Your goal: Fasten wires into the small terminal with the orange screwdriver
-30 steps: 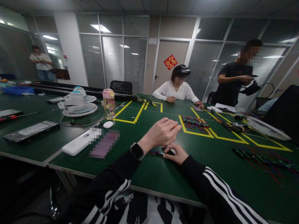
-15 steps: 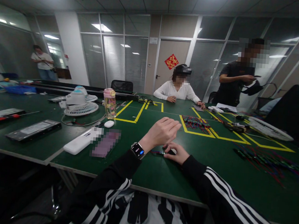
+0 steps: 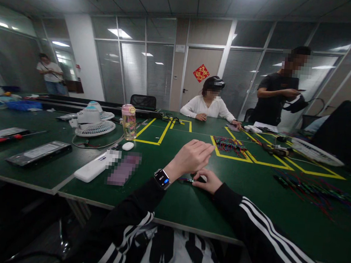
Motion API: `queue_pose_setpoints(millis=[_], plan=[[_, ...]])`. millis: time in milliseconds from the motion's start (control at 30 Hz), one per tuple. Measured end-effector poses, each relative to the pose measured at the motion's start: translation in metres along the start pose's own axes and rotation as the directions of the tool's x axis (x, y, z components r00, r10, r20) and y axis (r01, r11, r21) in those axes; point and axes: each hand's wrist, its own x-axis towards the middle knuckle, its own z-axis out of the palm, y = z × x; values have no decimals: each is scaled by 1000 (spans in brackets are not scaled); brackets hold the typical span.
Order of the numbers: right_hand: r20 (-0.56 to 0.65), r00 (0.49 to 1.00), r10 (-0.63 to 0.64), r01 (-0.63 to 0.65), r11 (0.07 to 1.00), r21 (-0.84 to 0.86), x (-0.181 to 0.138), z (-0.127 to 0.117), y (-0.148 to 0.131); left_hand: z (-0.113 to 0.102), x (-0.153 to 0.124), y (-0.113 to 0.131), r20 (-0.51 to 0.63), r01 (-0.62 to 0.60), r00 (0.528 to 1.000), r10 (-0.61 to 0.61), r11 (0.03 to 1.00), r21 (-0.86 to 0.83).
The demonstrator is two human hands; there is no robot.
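A smartwatch (image 3: 161, 178) is on the wrist of my left hand (image 3: 191, 157), which is raised over the table with its fingers bent and pressed together. Its fingertips point away from me, and whatever they may grip is hidden. Lower down, the thumb and fingers of my right hand (image 3: 208, 181) are closed on a small circuit board with wires (image 3: 189, 181) at the tabletop. My left hand partly covers the board and its wires. To the right lies a loose pile of similar wired boards (image 3: 317, 191), and another wired bunch (image 3: 229, 146) sits in a yellow-taped box.
On the left are a white power bank (image 3: 90, 170), a phone (image 3: 124, 170), a hard drive (image 3: 40, 152), a fan (image 3: 94, 126) and a drink bottle (image 3: 129, 123). A person in white (image 3: 210, 106) sits opposite; another stands at the right. The green table's (image 3: 168, 212) front edge is close to me.
My left hand has shifted slightly to the right and down. My right hand stays at the circuit board in nearly the same place.
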Motion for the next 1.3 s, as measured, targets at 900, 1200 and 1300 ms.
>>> queue_pose_setpoints(millis=[900,1200,1300], plan=[[-33,999,21,-24,997,-72,-1,2,6,1,-1,10,-68,81,993,-95,979,-185],[-73,997,32,-36,998,-51,-1,9,15,2,-4,10,-91,229,960,-264,931,-286],[-69,997,32,-34,999,-38,-1,7,13,2,-5,11,-102,258,945,-311,901,-349]])
